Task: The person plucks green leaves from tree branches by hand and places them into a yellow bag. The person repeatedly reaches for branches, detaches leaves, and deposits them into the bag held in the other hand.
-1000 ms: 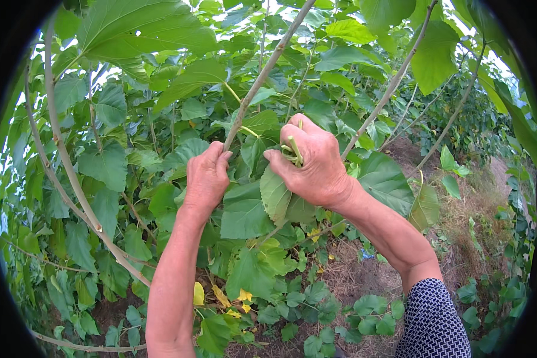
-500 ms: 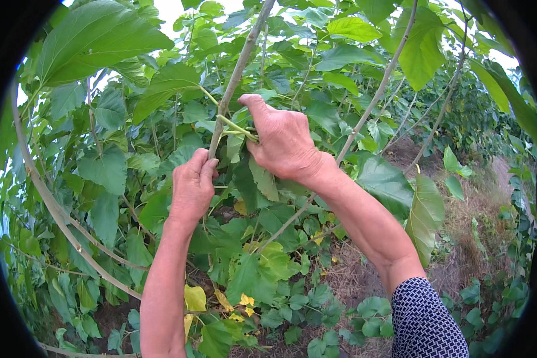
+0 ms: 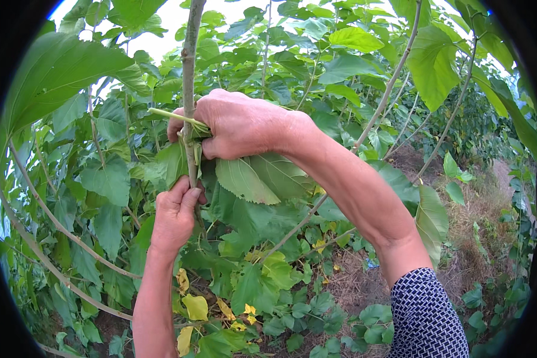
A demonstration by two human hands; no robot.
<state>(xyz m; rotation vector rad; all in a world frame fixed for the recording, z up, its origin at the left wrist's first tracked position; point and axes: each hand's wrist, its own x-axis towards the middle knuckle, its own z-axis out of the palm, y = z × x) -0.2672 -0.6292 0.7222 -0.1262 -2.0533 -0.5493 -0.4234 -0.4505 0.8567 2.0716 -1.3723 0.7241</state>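
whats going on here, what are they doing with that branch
A person stands among leafy green bushes, working on an upright branch. The left hand grips the branch lower down. The right hand is closed around the branch higher up, with a bunch of green leaves gathered under its palm and leaf stalks sticking out past the fingers. The stretch of branch above the right hand looks bare of leaves. Dry ground with grass shows to the right.

neighbouring leafy stems (image 3: pixel 394 83) all around — dry grass (image 3: pixel 477 227), yellow fallen leaves (image 3: pixel 195 306) below.
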